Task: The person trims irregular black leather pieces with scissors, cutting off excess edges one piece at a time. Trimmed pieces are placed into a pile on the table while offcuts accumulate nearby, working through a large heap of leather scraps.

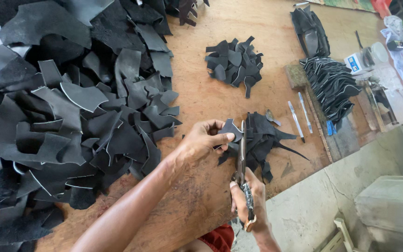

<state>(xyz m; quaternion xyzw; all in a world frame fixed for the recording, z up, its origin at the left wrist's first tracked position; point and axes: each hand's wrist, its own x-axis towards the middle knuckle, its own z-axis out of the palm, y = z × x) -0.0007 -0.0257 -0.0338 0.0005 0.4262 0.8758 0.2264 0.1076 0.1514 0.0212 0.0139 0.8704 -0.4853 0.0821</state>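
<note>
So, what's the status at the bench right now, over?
Left hand pinching black leather piece. Right hand working scissors, blades at piece. Nothing blocking.

A small white box-like package (354, 63) with a blue label patch on its face sits at the table's far right edge, beside a round white container (378, 52), possibly a tub.

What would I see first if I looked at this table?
First, the huge heap of black scraps covering the left of the wooden table. Next, in the middle near the bottom, the left hand pinches a small black piece while the right hand cuts it with scissors. A neat stack of cut black strips sits at the right.
</note>
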